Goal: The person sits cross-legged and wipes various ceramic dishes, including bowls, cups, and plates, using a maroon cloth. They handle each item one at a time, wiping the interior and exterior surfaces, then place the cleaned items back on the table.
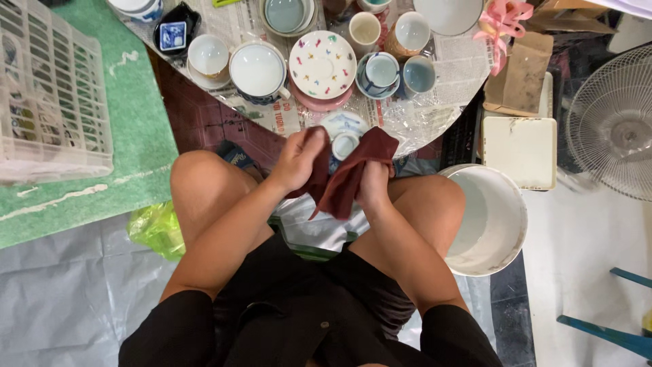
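Above the knees, both hands (299, 162) (372, 182) clasp cloth (343, 183) around cup (344, 145)

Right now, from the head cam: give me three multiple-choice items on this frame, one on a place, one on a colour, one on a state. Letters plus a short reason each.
1. Where is the white bucket?
A. On the table
B. On the floor beside the person's right knee
C. Inside the plastic crate

2. What colour is the cloth?
A. Dark red
B. Yellow
C. Light blue

3. What is the state of the small cup?
A. Standing on the table among the dishes
B. Lying in the bucket
C. Held in the cloth between both hands

Answers:
1 B: the bucket stands on the floor just outside the right knee, below the table edge.
2 A: the cloth draped over the hands is a deep maroon red.
3 C: the left hand and right hand wrap the cloth around the cup, off the table.
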